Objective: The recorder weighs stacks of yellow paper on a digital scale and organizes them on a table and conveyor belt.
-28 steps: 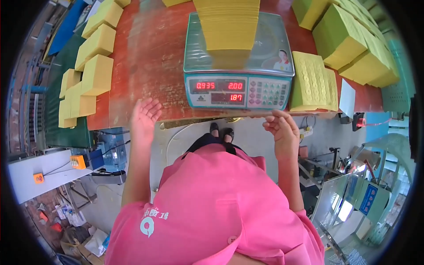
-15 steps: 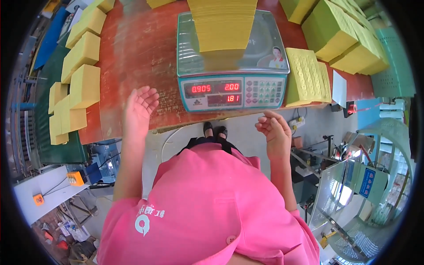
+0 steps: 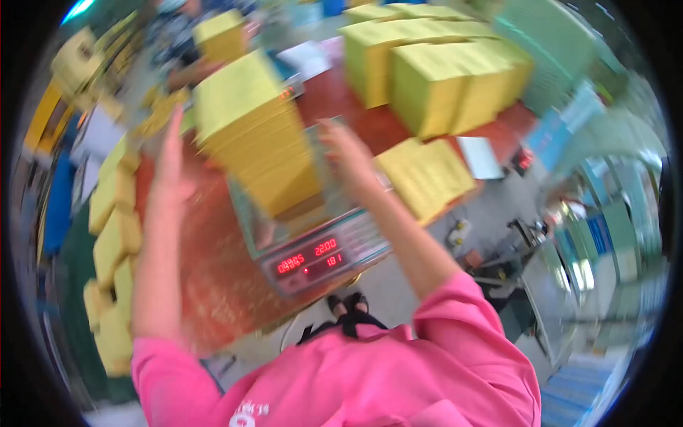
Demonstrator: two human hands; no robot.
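Note:
A tall stack of yellow paper sheets (image 3: pixel 260 142) stands on a digital scale (image 3: pixel 306 267) with red lit figures. My left hand (image 3: pixel 174 160) is raised to the left of the stack, fingers stretched out and apart from the paper. On the other side my right hand (image 3: pixel 347 153) reaches up beside the stack, blurred by motion, its fingers extended and holding nothing that I can see. Both hands flank the stack without visibly touching it.
Large blocks of yellow paper (image 3: pixel 427 85) sit at the back right of the red table (image 3: pixel 220 306). A flatter yellow pile (image 3: pixel 423 178) lies right of the scale, beside a pale card (image 3: pixel 480 156). More blocks (image 3: pixel 117 235) line the left. Another person (image 3: pixel 178 43) is across the table near a yellow block (image 3: pixel 219 35).
Both hands have moved forward from the table's near edge to either side of the stack. The view has tilted up and turned, now showing the far side and another person.

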